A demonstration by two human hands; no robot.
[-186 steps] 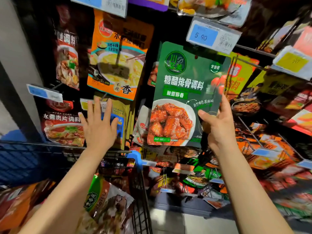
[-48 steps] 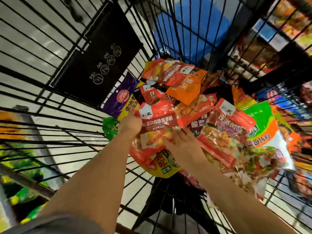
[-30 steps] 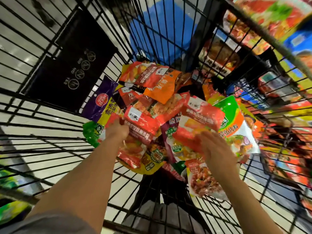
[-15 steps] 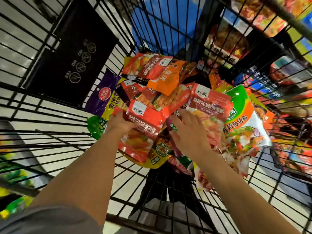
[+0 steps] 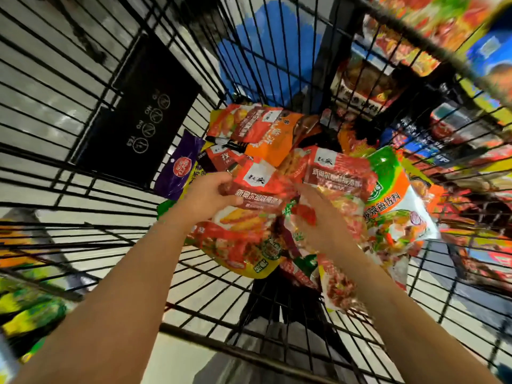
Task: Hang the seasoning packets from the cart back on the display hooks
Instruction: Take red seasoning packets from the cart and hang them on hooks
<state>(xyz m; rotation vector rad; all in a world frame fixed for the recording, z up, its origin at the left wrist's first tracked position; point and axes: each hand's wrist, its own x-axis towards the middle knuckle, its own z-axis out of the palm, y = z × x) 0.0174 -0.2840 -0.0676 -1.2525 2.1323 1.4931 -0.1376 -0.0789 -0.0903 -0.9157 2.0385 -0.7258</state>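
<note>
**Q:** What does the head camera show?

**A:** A view straight down into a black wire shopping cart (image 5: 83, 206); both bare forearms reach in from the bottom of the frame; a heap of seasoning packets (image 5: 277, 151) fills the far end of the basket, well away from any display hooks.

**Q:** What are the hands doing?

**A:** The left hand (image 5: 207, 198) grips a red packet (image 5: 260, 189) by its left edge, thumb on the printed face and fingers curled behind it; that packet is lifted a little above the heap and tilted; the right hand (image 5: 321, 220) lies over a second red packet (image 5: 338, 176) just beside the first, fingers bent against its lower part; motion blur hides whether they close round it, so I cannot tell if it is held.

**Q:** What else is in the cart?

**A:** An orange packet (image 5: 271, 142) lies farther back; a purple packet (image 5: 180, 167) leans against the left wall; a green and orange packet (image 5: 393, 189) sits to the right; a yellow-edged packet (image 5: 260, 261) lies under the left hand's one; a black sign panel (image 5: 144, 112) with round white symbols hangs on the left wall; blurred shelves of packets (image 5: 443, 29) show beyond the right side.
</note>
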